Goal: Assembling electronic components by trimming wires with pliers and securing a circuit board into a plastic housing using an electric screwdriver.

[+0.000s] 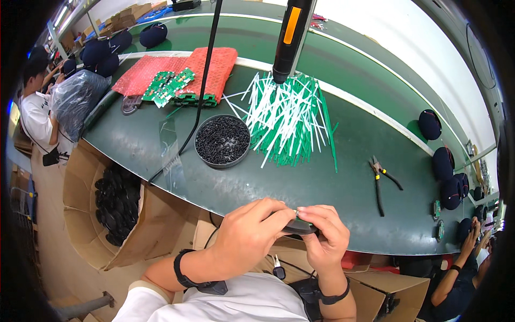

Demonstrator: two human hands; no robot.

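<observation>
Just over the near edge of the green bench, both hands grip a dark, rounded plastic part (300,227). My left hand (248,232) has its fingers bent around the part's left side, thumb near the top. On the other side, my right hand (326,236) pinches it with the thumb below and fingertips above. A bit of green and a small pale piece show between the fingertips; they are too small to make out. The fingers hide much of the part. Beyond the hands stands a round dish (225,165) of small black screws (214,138).
A black-and-orange power screwdriver (289,37) hangs over a heap of white and green strips (289,121). Cutting pliers (377,180) lie to the right. Green circuit boards (166,87) rest by red bubble wrap (217,61). A cardboard box (161,214) holds black parts (119,201). People work at both sides.
</observation>
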